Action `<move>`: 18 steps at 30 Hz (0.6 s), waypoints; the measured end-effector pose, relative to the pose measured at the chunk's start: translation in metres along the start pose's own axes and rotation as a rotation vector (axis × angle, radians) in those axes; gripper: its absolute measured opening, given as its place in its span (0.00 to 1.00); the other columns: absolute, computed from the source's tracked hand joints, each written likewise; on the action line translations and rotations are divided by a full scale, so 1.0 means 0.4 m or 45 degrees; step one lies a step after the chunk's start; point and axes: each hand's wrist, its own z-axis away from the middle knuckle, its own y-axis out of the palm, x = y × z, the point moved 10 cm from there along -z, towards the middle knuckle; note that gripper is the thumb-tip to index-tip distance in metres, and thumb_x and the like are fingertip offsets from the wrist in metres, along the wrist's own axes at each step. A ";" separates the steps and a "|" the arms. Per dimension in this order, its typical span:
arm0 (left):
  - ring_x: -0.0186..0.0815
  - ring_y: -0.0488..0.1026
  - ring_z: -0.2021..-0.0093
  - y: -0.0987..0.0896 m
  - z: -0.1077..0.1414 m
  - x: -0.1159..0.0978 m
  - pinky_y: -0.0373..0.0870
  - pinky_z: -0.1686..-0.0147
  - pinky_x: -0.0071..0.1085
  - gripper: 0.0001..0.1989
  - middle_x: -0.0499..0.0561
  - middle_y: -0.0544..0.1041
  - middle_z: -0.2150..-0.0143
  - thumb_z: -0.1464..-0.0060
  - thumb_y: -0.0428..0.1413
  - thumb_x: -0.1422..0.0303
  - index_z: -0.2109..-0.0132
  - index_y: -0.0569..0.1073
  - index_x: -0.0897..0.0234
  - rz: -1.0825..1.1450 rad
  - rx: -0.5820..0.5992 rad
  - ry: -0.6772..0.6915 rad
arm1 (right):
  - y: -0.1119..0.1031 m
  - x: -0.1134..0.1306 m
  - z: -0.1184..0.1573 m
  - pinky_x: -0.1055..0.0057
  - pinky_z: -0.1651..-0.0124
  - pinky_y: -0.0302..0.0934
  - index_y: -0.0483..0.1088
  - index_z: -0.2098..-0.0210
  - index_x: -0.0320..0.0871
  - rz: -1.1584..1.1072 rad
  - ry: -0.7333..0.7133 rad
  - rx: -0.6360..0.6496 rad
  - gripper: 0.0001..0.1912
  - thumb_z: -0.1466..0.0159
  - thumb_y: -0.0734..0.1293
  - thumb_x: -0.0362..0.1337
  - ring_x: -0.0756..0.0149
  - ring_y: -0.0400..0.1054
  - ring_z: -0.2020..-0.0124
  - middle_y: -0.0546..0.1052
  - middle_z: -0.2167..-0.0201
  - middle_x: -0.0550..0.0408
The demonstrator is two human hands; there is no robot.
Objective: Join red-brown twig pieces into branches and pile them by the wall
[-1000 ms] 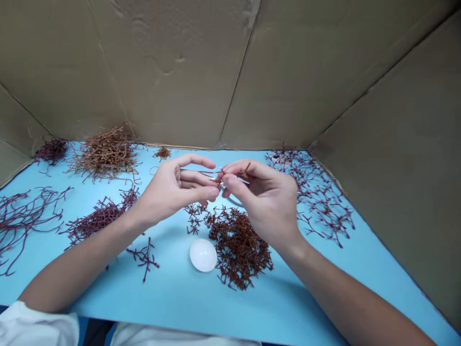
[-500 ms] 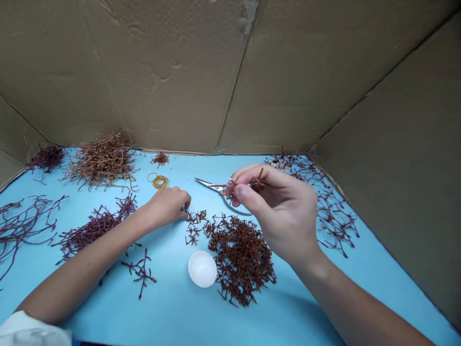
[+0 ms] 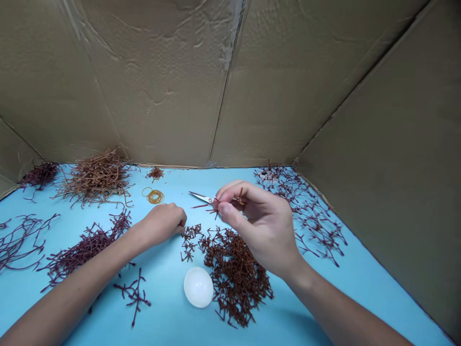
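Observation:
My right hand is raised above the table, its thumb and fingers pinched on small brown twig pieces. Behind its fingertips, scissors lie on the blue surface, their handles mostly hidden. My left hand rests low with curled fingers at the left edge of a small scatter of short brown pieces; whatever its fingertips hold is hidden. A large heap of short brown pieces lies below my right hand. Beside that heap stands a small white bowl.
Yellow rubber bands lie beyond my left hand. Tan twigs and purple twigs are piled at left. Branched dark twigs spread at right. Cardboard walls border the blue table.
The view has shifted, so the table things appear lower and slightly left. My right hand has moved a little left relative to the scissors, still pinching twig pieces. My left hand stays by the small scatter.

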 end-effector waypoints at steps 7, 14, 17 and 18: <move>0.42 0.79 0.59 -0.030 0.013 -0.016 0.67 0.59 0.34 0.08 0.58 0.84 0.63 0.35 0.59 0.68 0.61 0.83 0.64 0.028 -0.086 0.051 | 0.011 0.006 -0.001 0.72 0.65 0.72 0.76 0.67 0.45 0.080 -0.022 0.060 0.05 0.33 0.72 0.33 0.68 0.76 0.65 0.81 0.66 0.54; 0.34 0.73 0.70 -0.110 0.021 -0.006 0.60 0.66 0.31 0.16 0.50 0.81 0.69 0.26 0.49 0.63 0.63 0.76 0.63 0.227 -0.186 0.072 | 0.010 0.000 -0.022 0.73 0.65 0.70 0.76 0.66 0.44 0.192 -0.020 0.224 0.05 0.32 0.71 0.33 0.69 0.75 0.66 0.81 0.67 0.56; 0.33 0.70 0.72 -0.135 0.025 0.002 0.58 0.68 0.31 0.18 0.47 0.78 0.72 0.26 0.46 0.63 0.64 0.72 0.62 0.284 -0.201 0.051 | 0.008 -0.002 -0.028 0.74 0.66 0.68 0.76 0.67 0.44 0.256 -0.007 0.290 0.05 0.33 0.71 0.32 0.71 0.74 0.66 0.81 0.67 0.57; 0.33 0.70 0.72 -0.136 0.025 0.002 0.58 0.67 0.31 0.18 0.47 0.78 0.72 0.26 0.46 0.63 0.65 0.71 0.62 0.283 -0.197 0.052 | 0.009 -0.003 -0.029 0.74 0.66 0.68 0.76 0.67 0.44 0.273 -0.005 0.311 0.05 0.33 0.71 0.31 0.71 0.73 0.66 0.81 0.67 0.57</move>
